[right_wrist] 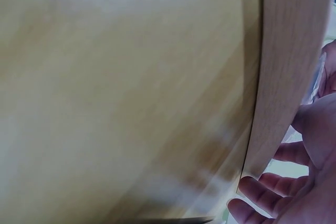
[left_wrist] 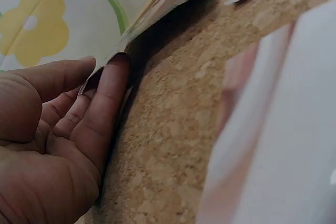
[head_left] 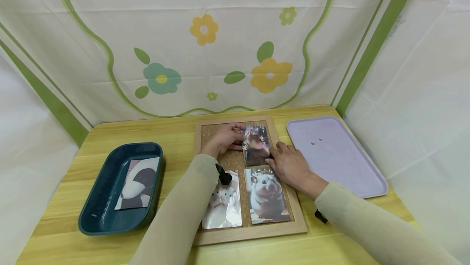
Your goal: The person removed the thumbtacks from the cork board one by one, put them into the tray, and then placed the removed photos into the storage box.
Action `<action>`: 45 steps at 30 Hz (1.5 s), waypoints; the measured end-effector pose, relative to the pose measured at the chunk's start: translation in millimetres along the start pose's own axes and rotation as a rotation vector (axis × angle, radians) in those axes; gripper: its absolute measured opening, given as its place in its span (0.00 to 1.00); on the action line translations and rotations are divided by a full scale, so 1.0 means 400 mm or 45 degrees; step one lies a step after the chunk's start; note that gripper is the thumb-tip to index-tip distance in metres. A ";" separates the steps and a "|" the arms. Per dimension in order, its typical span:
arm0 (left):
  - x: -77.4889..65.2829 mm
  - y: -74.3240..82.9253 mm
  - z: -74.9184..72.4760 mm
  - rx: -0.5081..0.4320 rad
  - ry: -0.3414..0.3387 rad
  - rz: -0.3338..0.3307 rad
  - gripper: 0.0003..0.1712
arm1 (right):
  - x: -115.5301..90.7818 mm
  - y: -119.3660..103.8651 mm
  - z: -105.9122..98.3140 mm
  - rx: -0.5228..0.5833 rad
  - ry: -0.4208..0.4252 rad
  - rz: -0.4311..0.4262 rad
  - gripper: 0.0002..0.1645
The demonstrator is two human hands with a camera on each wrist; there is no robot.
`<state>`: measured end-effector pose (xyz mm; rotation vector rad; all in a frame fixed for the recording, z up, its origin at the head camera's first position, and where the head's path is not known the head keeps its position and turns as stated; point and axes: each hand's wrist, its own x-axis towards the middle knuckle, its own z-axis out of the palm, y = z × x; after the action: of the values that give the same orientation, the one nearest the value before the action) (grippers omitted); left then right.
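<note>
In the head view a glossy photo card [head_left: 256, 144] of a brown furry animal is over the upper right of a wood-framed cork board [head_left: 232, 161]. My left hand [head_left: 227, 137] pinches its left edge; in the left wrist view the thumb [left_wrist: 79, 72] is on one side and fingers lie behind the lifted edge. My right hand [head_left: 291, 167] holds the card near its lower right corner, thumb and fingertip at the edge. Below it on the board lie a crowned hamster photo [head_left: 267, 199] and, to the left, a photo of small white animals [head_left: 224, 208].
At the left, a dark blue tray [head_left: 89, 212] contains a black-and-white animal photo [head_left: 137, 183]. A lilac tray [head_left: 341, 167] at the right bears two tiny pieces [head_left: 313, 143]. Behind the wooden table [head_left: 180, 134] hangs a flowered white curtain [head_left: 235, 44].
</note>
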<state>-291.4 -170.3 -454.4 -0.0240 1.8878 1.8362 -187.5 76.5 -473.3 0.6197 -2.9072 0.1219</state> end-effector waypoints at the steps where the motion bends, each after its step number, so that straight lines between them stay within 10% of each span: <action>1: 0.001 -0.002 0.000 0.007 0.006 -0.004 0.21 | 0.000 0.000 0.000 0.004 0.000 0.000 0.28; 23: 0.000 -0.007 -0.008 -0.053 0.077 0.043 0.18 | -0.002 0.006 -0.001 0.036 0.009 -0.020 0.28; 45: -0.057 0.060 -0.099 -0.197 0.002 0.119 0.18 | 0.015 0.033 0.002 0.118 0.033 -0.001 0.24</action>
<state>-293.4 -212.9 -425.3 0.0108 1.7711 2.0420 -198.2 86.0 -473.5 0.6283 -2.8896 0.2635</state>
